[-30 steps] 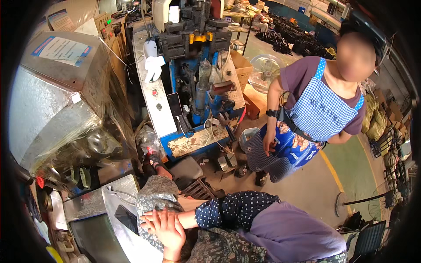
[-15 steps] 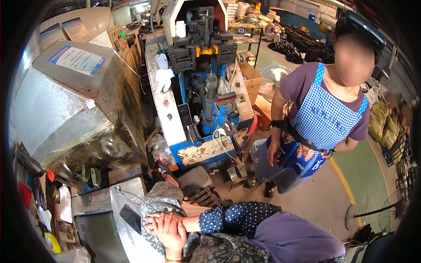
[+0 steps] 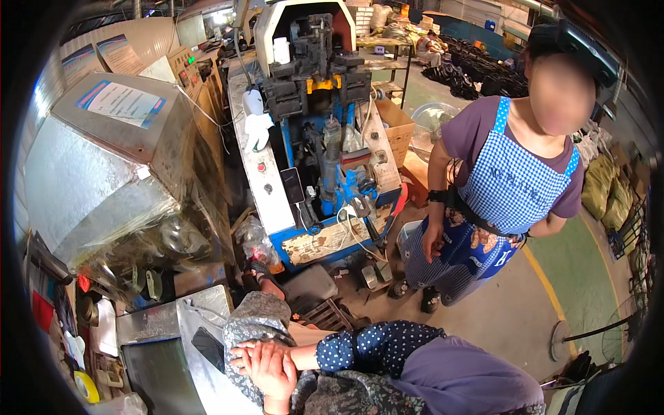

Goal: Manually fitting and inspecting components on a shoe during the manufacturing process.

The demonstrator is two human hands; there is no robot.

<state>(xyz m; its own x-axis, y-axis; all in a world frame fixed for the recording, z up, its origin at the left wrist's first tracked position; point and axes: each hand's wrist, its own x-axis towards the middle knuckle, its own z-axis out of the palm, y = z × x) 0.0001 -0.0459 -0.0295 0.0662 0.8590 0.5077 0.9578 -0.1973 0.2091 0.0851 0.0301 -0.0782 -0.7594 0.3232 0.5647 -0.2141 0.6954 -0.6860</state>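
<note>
My left hand comes up from the lower edge and lies across my right hand, its fingers curled over the back of it. Both rest together on my raised knee in patterned grey cloth. The right hand's fingers stretch out flat to the left, partly hidden beneath the left hand. A dotted dark blue sleeve covers my right forearm. Neither hand holds a tool. Closest to them is a dark phone-like slab on a pale metal surface.
Ahead stands a blue and white machine with a phone, white glove and cables. A person in a checked apron stands at right. A metal hood is at left; a pedal lies on the floor.
The view has shifted slightly, so the surroundings sit a little differently. My hands stay laid together on the knee, and the person at right keeps nearly the same stance.
</note>
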